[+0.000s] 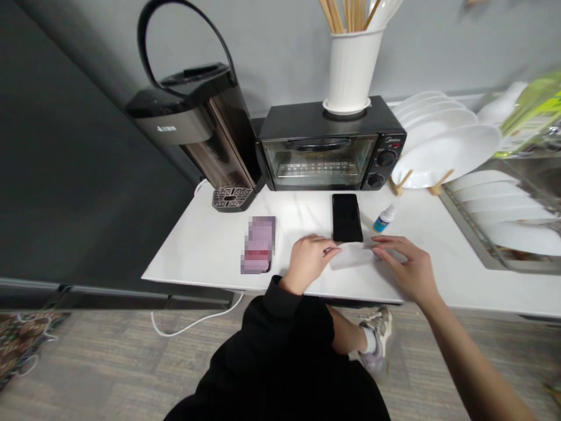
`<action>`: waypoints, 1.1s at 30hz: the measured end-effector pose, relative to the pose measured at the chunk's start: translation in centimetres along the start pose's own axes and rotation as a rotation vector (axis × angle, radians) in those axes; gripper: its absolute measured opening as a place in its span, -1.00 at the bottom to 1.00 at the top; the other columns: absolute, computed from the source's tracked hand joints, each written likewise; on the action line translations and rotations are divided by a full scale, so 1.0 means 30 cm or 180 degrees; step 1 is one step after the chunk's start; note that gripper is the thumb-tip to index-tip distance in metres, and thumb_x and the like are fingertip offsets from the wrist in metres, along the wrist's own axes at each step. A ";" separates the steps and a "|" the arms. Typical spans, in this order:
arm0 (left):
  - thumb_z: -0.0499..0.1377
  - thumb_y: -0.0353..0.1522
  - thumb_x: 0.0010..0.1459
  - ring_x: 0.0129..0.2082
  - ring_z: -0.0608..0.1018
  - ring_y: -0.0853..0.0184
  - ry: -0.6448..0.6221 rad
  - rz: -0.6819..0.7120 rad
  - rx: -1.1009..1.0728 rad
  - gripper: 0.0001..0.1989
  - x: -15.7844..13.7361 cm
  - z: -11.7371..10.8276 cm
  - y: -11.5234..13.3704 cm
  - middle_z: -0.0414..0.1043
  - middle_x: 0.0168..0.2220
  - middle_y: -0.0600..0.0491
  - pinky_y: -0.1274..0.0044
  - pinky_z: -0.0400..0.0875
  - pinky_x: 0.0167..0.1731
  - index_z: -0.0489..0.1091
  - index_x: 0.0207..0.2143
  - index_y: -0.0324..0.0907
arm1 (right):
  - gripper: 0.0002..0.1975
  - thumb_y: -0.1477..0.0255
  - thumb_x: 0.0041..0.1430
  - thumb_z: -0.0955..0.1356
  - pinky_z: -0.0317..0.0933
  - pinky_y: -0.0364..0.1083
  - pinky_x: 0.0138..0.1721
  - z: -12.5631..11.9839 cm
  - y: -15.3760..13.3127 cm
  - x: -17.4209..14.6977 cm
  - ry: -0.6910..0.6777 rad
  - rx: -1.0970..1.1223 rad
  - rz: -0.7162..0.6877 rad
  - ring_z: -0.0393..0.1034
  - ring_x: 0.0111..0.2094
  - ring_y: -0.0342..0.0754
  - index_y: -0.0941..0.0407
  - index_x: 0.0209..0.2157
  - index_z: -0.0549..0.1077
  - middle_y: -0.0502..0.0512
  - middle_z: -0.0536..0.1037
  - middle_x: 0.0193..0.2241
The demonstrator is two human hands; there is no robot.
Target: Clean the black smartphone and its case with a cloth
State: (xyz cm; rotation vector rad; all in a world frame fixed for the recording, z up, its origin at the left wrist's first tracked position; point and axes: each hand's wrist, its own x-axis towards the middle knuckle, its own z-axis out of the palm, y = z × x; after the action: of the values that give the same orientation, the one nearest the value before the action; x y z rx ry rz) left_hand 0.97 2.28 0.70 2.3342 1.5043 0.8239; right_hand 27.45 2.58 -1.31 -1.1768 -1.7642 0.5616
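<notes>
1. white counter (188, 251), faintly veined, seen from above, runs across the scene in front of a grey wall.
2. tall, dark dispenser (219, 152) with a looped handle stands at its left end.
3. black toaster oven (324, 155) sits beside it, glass door closed, 2 knobs on the right.
4. 2 bare hands work near the counter's front edge. the left hand (308, 261), below a black sleeve, pinches 1 end of a white sheet between thumb and forefinger; the right hand (407, 266) pinches the other end, thumb against fingertips.
5. the white sheet (355, 256) is thin, plain and soft-looking, a pale strip stretched between the hands. its far edge bows gently upward; its near part looks greyer. whether it is paper or cloth, i cannot tell.
6. pinkish-purple rectangle (259, 242), blurred into blocks, lies left of the left hand.
7. black phone (346, 217), dark and glossy, lies just beyond the sheet.
8. small white bottle (384, 220) with a blue label stands right of the phone.
</notes>
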 end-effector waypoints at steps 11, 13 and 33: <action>0.22 -0.30 0.38 0.09 0.55 0.20 0.0121 0.1153 -0.0021 -0.82 -0.126 -0.076 0.043 0.57 0.18 0.10 0.29 0.54 0.12 0.63 -0.09 -0.05 | -0.81 0.40 0.32 0.44 0.40 0.23 0.14 -0.048 -0.098 -0.116 -0.0131 -0.0331 -0.0649 0.58 -0.03 0.11 -0.10 -0.09 0.67 0.08 0.70 -0.08; 0.23 -0.30 0.37 0.08 0.58 0.21 -0.0087 0.1297 0.0045 -0.82 -0.183 -0.083 0.045 0.59 0.16 0.10 0.31 0.55 0.10 0.62 -0.06 -0.04 | -0.86 0.37 0.31 0.45 0.33 0.28 0.23 -0.067 -0.098 -0.166 -0.0490 -0.0375 -0.0629 0.59 -0.04 0.10 -0.09 -0.13 0.66 0.05 0.70 -0.10; 0.16 -0.14 0.39 0.44 0.27 0.09 -0.0824 0.0680 0.0458 -0.44 -0.184 -0.070 0.022 0.20 0.45 -0.06 0.10 0.18 0.43 0.26 0.38 0.02 | -0.66 0.28 0.36 0.39 0.25 0.30 0.35 0.081 -0.102 0.005 -0.0808 -0.0791 -0.0527 0.45 0.25 0.19 0.00 0.13 0.53 0.16 0.54 0.23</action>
State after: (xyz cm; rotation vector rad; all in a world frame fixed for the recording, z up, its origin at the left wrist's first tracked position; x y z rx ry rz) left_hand -1.46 -3.14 0.93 2.6209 1.2610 0.4458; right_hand 23.86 1.64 -0.06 -1.1499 -2.1760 0.4152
